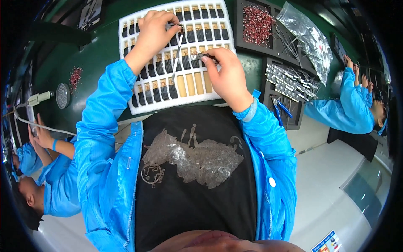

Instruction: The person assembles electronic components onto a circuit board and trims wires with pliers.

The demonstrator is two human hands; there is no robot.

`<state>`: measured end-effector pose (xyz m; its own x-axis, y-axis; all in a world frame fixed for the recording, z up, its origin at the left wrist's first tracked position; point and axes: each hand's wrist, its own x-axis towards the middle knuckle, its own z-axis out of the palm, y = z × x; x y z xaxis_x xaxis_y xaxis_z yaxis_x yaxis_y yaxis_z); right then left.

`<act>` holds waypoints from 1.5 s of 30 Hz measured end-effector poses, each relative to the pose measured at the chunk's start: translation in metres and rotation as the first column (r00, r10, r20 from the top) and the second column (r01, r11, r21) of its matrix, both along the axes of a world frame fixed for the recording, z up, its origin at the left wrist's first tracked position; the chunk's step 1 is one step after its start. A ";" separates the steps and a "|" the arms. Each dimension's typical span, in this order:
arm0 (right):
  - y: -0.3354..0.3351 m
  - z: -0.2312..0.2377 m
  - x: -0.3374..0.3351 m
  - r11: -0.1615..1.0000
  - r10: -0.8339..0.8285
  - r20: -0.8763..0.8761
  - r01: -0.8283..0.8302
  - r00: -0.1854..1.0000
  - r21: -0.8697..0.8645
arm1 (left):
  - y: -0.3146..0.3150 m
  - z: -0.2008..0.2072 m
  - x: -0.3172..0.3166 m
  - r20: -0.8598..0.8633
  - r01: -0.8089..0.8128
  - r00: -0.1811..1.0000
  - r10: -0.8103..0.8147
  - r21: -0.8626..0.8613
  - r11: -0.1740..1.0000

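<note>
A white foam tray (176,104) full of slots lies in front of me. Black blocks (162,91) with coppery tops fill most of its slots; several slots in the near row show a tan bottom. Over the upper left of the tray, my left hand (156,35) pinches the dark upper end of a thin metal strip (177,56). That strip slants down across the slots. Farther right, my right hand (228,74) grips a small dark part (203,56) with a rounded grey end above the middle rows. Its exact kind is too small to make out.
At the right stand dark trays with red components (257,25), metal pieces (289,82) and blue-handled pliers (282,110). A clear plastic bag (308,40) overlaps them. Leftward lie a round dish (63,95) and red bits (75,77). People in blue work on both sides.
</note>
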<state>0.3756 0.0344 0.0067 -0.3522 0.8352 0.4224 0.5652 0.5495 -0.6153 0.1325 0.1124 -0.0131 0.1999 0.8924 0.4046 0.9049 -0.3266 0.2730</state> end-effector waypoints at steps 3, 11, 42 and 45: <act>-0.009 0.005 0.004 0.840 -0.154 -0.406 -0.097 0.901 -0.534 | -0.009 0.019 -0.008 0.089 0.105 0.991 -0.104 -0.008 0.994; -0.015 0.046 0.010 0.686 -0.205 -0.685 -0.396 0.699 -0.610 | -0.064 0.095 -0.008 0.506 0.326 0.856 -0.104 -0.372 0.869; -0.031 0.099 0.006 0.825 0.130 -0.392 -0.319 0.911 -0.467 | -0.113 0.127 0.019 0.654 0.467 0.741 -0.151 -0.341 0.816; -0.029 0.096 0.004 0.846 0.134 -0.383 -0.307 0.914 -0.437 | -0.114 0.128 0.018 0.656 0.473 0.740 -0.146 -0.354 0.807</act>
